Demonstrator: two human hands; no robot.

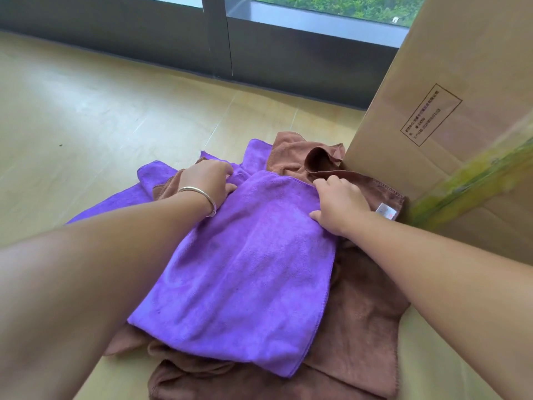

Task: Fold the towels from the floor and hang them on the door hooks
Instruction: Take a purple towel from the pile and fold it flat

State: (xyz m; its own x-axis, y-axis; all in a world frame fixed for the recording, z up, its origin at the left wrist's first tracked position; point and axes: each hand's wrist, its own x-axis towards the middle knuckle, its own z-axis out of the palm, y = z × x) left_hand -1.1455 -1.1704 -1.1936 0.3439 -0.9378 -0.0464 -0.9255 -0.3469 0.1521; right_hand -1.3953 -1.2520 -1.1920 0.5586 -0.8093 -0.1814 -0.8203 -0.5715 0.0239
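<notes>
Our left hand (206,180) grips the far left corner of the purple towel (239,269), with the fingers curled over the edge and the thumb on the cloth. Our right hand (339,204) holds the far right corner of the same towel; the fingers bend down over the hem and the thumb lies flat on the top. A thin metal bracelet (199,196) sits on the left wrist.

The purple towel lies folded on the wooden floor (86,111), on top of a heap of brown towels (363,307). One brown towel shows a small white label (385,211) near our right hand. A second purple cloth (150,176) spreads out under the heap, on the left and the far side.

A tall cardboard box (447,82) stands just beside the heap on the right, touching the brown cloth. Behind, a dark window frame (219,39) runs along the floor.
</notes>
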